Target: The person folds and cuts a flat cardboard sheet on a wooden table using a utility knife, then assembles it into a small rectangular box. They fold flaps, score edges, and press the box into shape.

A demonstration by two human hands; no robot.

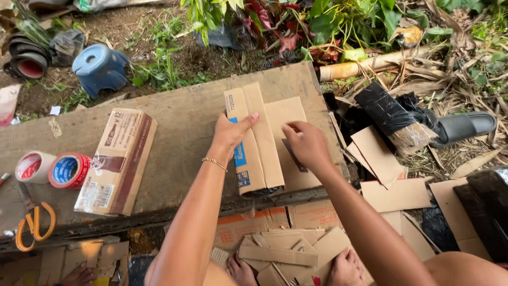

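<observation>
My left hand lies flat on a folded cardboard piece with blue print, pressing it onto a wooden board. A thin gold bracelet circles that wrist. My right hand rests on the plain cardboard flap beside it, fingers curled around a small dark blade-like tool; the tool is mostly hidden under the hand.
On the board's left lie a long cardboard box, two tape rolls and orange-handled scissors. Cardboard scraps litter the ground by my feet. A blue stool, a black sandal and plants surround the board.
</observation>
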